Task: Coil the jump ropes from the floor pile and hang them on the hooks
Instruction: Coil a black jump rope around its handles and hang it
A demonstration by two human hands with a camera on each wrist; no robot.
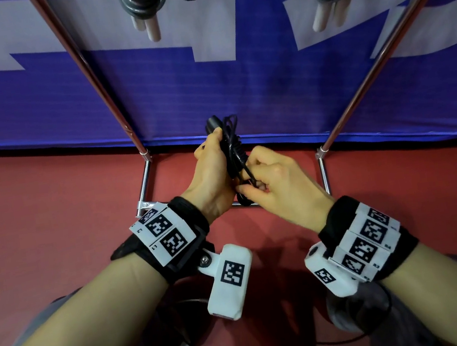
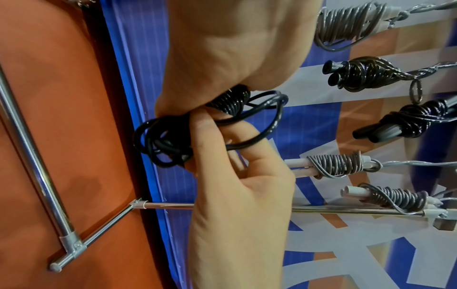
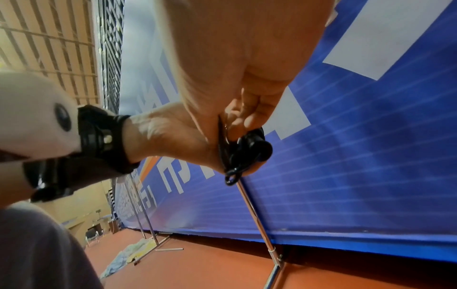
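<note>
Both hands are gripping the black rope (image 1: pixel 233 154) mid-frame: left hand (image 1: pixel 211 172) clutching the coil, right hand (image 1: pixel 276 180) pinching a strand.

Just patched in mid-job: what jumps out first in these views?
Both hands meet centre frame on a black jump rope: the left hand grips the wound bundle, the right hand pinches its cord. Behind them, coiled ropes already hang on the metal rack against a blue banner.
</note>
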